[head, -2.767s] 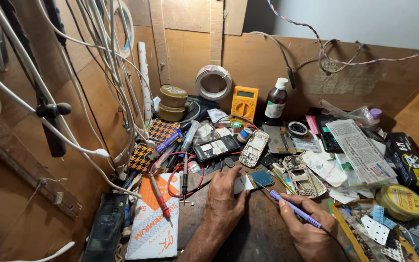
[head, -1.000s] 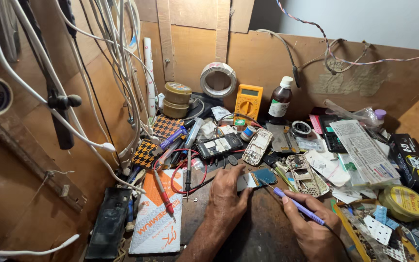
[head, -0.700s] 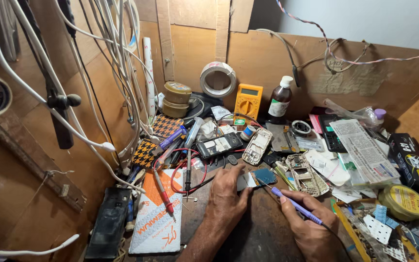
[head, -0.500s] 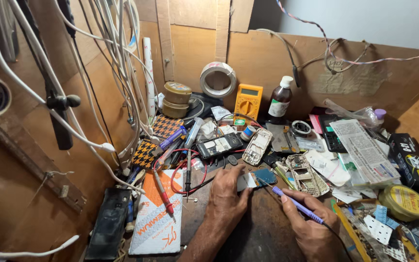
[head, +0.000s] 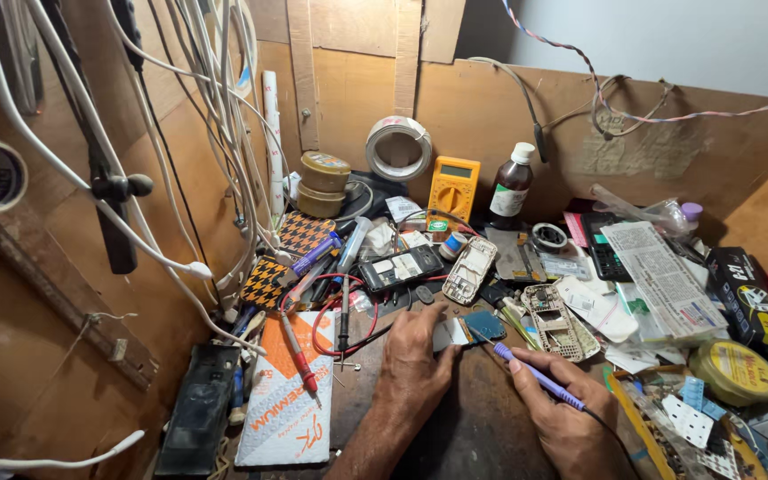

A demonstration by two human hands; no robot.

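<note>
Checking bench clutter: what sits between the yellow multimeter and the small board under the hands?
Head view: between the yellow multimeter and the small board lies a bare phone frame, with a small round tin nearer the meter.

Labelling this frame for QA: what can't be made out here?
- Head view: iron tip contact on the small circuit board is too small to tell.
- Left hand hides the board's near left part.
- Right hand, holding the purple soldering iron, is cut off by the bottom edge.
</note>
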